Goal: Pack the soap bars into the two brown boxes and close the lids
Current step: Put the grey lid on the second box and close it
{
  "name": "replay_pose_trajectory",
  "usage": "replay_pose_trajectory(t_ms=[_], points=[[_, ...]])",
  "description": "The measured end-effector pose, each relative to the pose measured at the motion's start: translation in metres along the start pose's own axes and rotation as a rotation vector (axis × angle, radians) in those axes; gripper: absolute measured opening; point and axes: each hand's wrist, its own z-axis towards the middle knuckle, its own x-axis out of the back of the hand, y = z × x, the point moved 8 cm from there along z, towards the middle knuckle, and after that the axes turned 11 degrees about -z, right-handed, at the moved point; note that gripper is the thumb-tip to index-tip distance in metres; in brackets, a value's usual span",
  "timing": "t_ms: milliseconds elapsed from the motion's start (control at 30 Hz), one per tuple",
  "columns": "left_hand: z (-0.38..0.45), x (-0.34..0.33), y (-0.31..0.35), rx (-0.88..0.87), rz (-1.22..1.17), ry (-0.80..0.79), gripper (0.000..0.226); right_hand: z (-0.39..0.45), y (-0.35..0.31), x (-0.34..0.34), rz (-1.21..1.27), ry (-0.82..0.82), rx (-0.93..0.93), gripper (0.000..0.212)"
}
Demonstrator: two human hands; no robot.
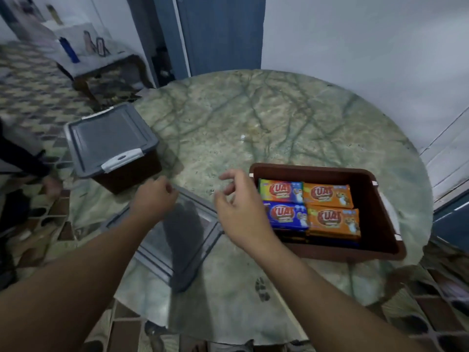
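An open brown box (380, 224) at the right of the round table holds several wrapped soap bars (327, 196), orange, blue and green. A second brown box (132, 176) at the left edge is shut under a grey lid (106, 141) with a white latch. A loose grey lid (182, 240) lies flat on the table between my arms. My left hand (154, 198) grips that lid's far corner. My right hand (241, 209) hovers over the lid's right side, beside the open box, with fingers loosely curled and nothing in them.
The green marbled table (253, 118) ends close in front of me and to the left. A blue door (223, 31) and white wall stand behind it. A low table (101, 62) with bottles is at the far left. Another person's sleeve and hand (50, 185) show at the left.
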Motion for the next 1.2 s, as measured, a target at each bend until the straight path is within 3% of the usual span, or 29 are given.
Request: replay_pose_trajectory(t_ms=[100, 267, 467, 533, 667, 833, 967, 1067, 1200], points=[[0.013, 0.0, -0.044, 0.041, 0.167, -0.166, 0.035, -0.007, 0.019, -0.073, 0.022, -0.186, -0.285, 0.034], [0.034, -0.007, -0.09, 0.106, 0.305, -0.289, 0.072, -0.047, 0.073, -0.121, -0.01, -0.178, -0.742, 0.061], [0.042, -0.019, -0.096, 0.101, 0.305, -0.364, 0.091, -0.051, 0.083, -0.145, 0.12, -0.06, -0.902, 0.088], [0.048, -0.016, -0.101, 0.102, 0.289, -0.361, 0.099, -0.046, 0.084, -0.144, 0.169, -0.014, -0.967, 0.083], [0.054, -0.011, -0.116, 0.165, 0.204, -0.368, 0.117, -0.033, 0.078, -0.132, 0.234, 0.078, -0.899, 0.039], [0.049, -0.007, -0.125, 0.349, -0.188, -0.296, 0.141, -0.003, 0.034, -0.118, 0.266, 0.067, -0.683, 0.05], [0.041, -0.014, -0.128, 0.451, -0.569, -0.191, 0.151, 0.022, 0.005, -0.09, 0.08, 0.004, -0.501, 0.056], [0.037, -0.016, -0.112, 0.476, -0.778, -0.151, 0.136, 0.039, 0.005, -0.05, -0.118, 0.013, -0.451, 0.061], [0.039, -0.012, -0.064, 0.343, -0.758, -0.157, 0.106, 0.044, 0.022, 0.001, -0.311, -0.001, -0.441, 0.077]])
